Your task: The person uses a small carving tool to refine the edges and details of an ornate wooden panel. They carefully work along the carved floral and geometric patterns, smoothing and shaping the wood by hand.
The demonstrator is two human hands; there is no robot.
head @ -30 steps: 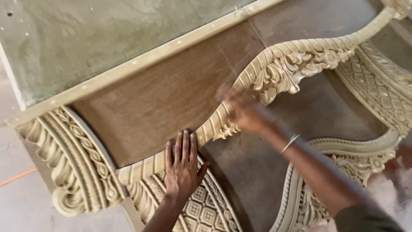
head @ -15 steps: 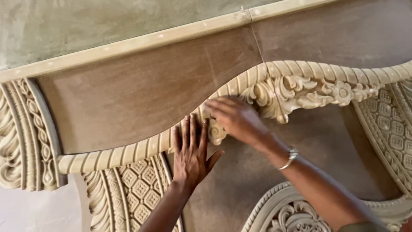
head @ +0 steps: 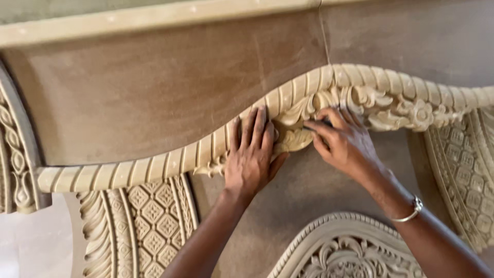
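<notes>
- The carved leaf trim [head: 296,131] sits in the middle, on the wavy ribbed band [head: 154,167] of a big pale wooden piece.
- Your left hand [head: 252,154] lies flat on the band, fingers straight and close together, holding nothing.
- Your right hand [head: 343,141] pinches a small dark thing against the leaf trim; you cannot tell what it is.
- A silver bangle [head: 409,211] rings your right wrist.
- A smooth brown panel [head: 154,87] lies above.
- Diamond-pattern carving [head: 152,216] sits below left.
</notes>
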